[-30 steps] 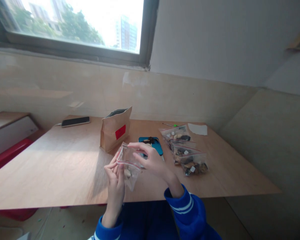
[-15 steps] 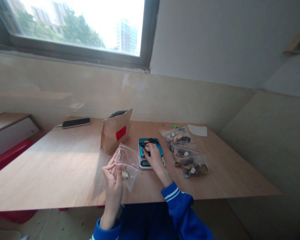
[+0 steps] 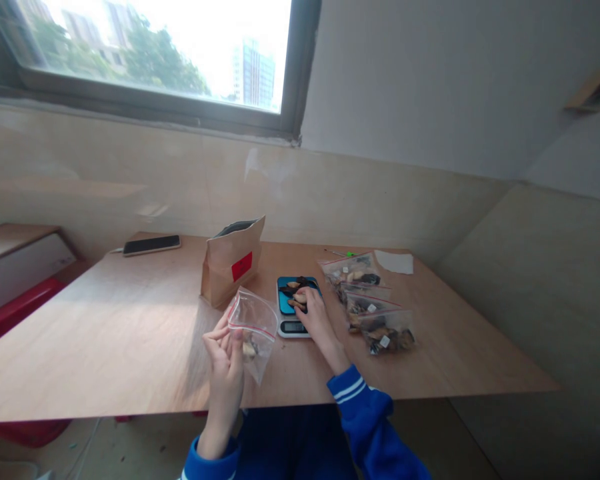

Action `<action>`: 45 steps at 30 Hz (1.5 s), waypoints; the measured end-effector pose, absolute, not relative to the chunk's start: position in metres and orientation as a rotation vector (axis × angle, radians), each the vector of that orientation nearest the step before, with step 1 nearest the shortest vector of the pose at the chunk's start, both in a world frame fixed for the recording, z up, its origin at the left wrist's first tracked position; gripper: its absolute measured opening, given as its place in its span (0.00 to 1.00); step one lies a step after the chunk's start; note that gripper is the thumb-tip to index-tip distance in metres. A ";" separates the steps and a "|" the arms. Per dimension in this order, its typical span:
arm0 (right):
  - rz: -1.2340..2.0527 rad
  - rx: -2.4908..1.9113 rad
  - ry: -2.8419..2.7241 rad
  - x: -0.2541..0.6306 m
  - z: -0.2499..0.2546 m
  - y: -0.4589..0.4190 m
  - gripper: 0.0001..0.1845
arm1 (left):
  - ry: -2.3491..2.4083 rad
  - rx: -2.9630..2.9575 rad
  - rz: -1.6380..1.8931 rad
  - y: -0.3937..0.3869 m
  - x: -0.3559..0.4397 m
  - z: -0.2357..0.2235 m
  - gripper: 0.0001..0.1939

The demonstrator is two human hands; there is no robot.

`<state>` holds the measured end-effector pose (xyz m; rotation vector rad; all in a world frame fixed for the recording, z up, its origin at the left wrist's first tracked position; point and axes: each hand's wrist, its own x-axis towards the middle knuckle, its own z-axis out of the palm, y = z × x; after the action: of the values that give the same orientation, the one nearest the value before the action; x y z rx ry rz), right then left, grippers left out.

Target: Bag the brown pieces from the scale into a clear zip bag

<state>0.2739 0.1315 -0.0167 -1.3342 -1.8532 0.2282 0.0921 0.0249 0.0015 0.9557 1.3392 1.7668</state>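
Observation:
My left hand (image 3: pixel 226 353) pinches the rim of a clear zip-lock bag (image 3: pixel 257 319) with a red seal line; a few pale and dark pieces lie low in it. On a small digital scale (image 3: pixel 289 328) with a blue top lie dark and pale dried pieces (image 3: pixel 294 285) that look like dried mushroom. My right hand (image 3: pixel 316 317) is over the scale's right side, its thumb and fingers closed around a pale dried piece (image 3: pixel 300 299). The fingertips partly hide the pieces, and the scale's reading is too small to make out.
Behind the zip-lock bag stands an open brown paper pouch (image 3: pixel 230 270) with a red label. Several filled zip-lock bags (image 3: pixel 387 333) overlap right of the scale. White paper (image 3: pixel 394 261), a green-marked pen-like item (image 3: pixel 350 254) and a phone (image 3: pixel 151 245) lie at the table's back.
My right hand has shifted slightly right and down across the scale, uncovering more of the dried pieces and the display. My left hand keeps the bag in nearly the same place.

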 end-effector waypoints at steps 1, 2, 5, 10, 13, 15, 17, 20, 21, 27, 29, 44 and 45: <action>0.230 -1.337 -1.843 0.274 -0.017 0.132 0.15 | 1.336 0.956 1.768 0.025 0.092 0.002 0.19; 0.232 -1.341 -1.831 0.275 -0.016 0.132 0.14 | 1.334 0.955 1.769 0.025 0.091 0.002 0.18; 0.233 -1.352 -1.790 0.276 -0.010 0.130 0.12 | 1.329 0.960 1.772 0.024 0.091 0.001 0.17; 0.285 -1.251 -1.652 0.265 0.025 0.119 0.14 | 1.321 0.981 1.761 0.026 0.093 -0.001 0.18; 0.345 -1.133 -1.620 0.250 0.051 0.107 0.14 | 1.314 0.984 1.762 0.028 0.096 -0.003 0.18; 0.410 -1.071 -1.634 0.240 0.065 0.097 0.14 | 1.309 0.984 1.770 0.029 0.098 -0.004 0.17; 0.478 -1.011 -1.707 0.231 0.076 0.085 0.15 | 1.316 0.974 1.770 0.029 0.099 -0.003 0.16; 0.585 -0.904 -1.939 0.224 0.085 0.072 0.16 | 1.345 0.934 1.755 0.027 0.100 -0.001 0.17; 0.623 -0.870 -1.999 0.225 0.086 0.071 0.17 | 1.358 0.921 1.756 0.027 0.099 0.000 0.17; 0.509 -1.075 -1.979 0.255 0.051 0.121 0.20 | 1.396 0.895 1.741 0.025 0.094 0.003 0.17; 0.407 -1.233 -2.101 0.271 0.030 0.148 0.27 | 1.376 0.880 1.732 0.024 0.093 0.004 0.18; 0.437 -1.199 -2.109 0.298 -0.007 0.185 0.15 | 1.413 0.866 1.729 0.022 0.091 0.011 0.18; 0.451 -1.197 -2.086 0.298 -0.006 0.184 0.14 | 1.410 0.861 1.727 0.022 0.091 0.010 0.18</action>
<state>0.2981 0.1835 -0.0056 -1.1965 -2.0855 0.4509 0.0909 0.0220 0.0104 0.8613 1.4098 1.7272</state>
